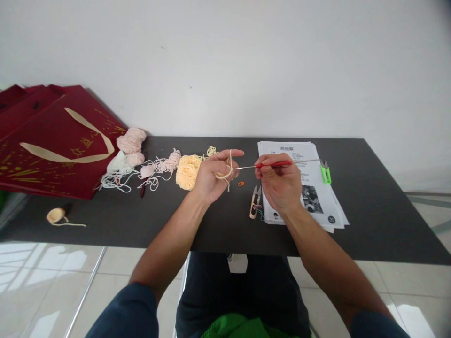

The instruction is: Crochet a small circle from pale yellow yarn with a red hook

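My right hand [280,183] is closed around the red handle of a crochet hook [273,164], whose thin metal shaft reaches left to my other hand. Cream yarn [229,164] loops around the fingers of my left hand [214,173], with the index finger stretched out and the other fingers curled on the strand. The hook's tip meets the yarn at those fingers; exactly how it sits there is too small to tell. Behind my left hand lies a pale yellow yarn ball [188,172]. An orange stitch marker [241,183] rests on the table between my hands.
Printed sheets [320,206] lie under my right hand, with green thread snips [325,172] on their edge. Beige snips [254,203] lie beside them. Pink yarn [131,141], white yarn [118,164] and red paper bags [59,141] stand left. A small cream crocheted piece [55,215] sits front left.
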The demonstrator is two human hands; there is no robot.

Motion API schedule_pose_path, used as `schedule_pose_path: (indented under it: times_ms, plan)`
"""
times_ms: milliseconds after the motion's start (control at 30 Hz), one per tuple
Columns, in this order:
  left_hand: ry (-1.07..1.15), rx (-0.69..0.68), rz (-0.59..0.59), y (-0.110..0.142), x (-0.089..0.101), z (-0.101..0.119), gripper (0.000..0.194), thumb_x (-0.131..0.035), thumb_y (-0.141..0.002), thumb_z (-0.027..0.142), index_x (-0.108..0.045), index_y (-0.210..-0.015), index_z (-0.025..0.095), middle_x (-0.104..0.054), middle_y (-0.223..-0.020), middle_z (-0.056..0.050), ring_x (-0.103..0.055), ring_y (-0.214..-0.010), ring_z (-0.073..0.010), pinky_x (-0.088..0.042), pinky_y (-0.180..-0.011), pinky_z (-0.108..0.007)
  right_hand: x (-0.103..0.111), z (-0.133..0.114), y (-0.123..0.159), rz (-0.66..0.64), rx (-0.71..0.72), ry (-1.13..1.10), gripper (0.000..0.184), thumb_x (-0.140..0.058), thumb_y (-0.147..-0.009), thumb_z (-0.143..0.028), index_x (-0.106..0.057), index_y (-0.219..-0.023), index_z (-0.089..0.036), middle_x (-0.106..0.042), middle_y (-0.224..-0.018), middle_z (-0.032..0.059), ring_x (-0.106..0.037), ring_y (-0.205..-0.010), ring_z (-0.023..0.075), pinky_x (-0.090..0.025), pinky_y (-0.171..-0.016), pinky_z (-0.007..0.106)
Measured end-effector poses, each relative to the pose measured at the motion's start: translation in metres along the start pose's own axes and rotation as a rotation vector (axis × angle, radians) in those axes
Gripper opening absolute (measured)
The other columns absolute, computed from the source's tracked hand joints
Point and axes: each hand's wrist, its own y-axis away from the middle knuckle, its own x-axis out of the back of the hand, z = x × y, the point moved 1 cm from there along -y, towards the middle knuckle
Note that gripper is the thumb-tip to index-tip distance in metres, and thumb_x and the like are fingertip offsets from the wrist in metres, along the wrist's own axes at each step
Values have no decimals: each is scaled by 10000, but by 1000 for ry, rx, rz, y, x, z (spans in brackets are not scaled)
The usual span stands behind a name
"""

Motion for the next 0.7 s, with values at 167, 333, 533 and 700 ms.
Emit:
schedule_pose_path:
  times_ms: [167, 333, 533, 700]
  plan:
    - [69, 70, -35, 0, 1, 0, 447, -595, -515, 128, -794, -911, 74, -444, -498, 18, -361, -487, -102, -294, -517, -295, 1, -2, -1, -32, -2, -29, 204, -916, -759, -349, -732, -800, -271, -732, -849, -12, -620, -654, 111, -509, -602, 288]
    - [65, 88, -94, 0, 3, 0, 409, -628, -538, 126, -815, -901, 101, -495, -523, 0, -415, -525, -113, -331, -545, -286, 2, -2, -3, -39, -118, -134, 196, -921, -756, -320, -742, -813, -263, -736, -849, -23, -618, -652, 82, -519, -593, 236]
    - [12, 30, -87, 2, 3, 2, 272, -793, -607, 156, -814, -877, 174, -563, -593, -13, -476, -591, -121, -349, -552, -275, 1, 4, -4, 52, -305, -158, 236, -916, -751, -394, -755, -860, -260, -753, -906, -32, -657, -708, 73, -603, -653, 199]
    - [-8, -25, -101, 1, 6, 0, 365, -848, -621, 167, -833, -984, 205, -640, -647, -19, -530, -631, -126, -389, -578, -266, -3, 6, -2, 74, -383, -213, 277, -937, -721, -392, -768, -888, -250, -777, -917, -34, -681, -716, 60, -624, -692, 172]
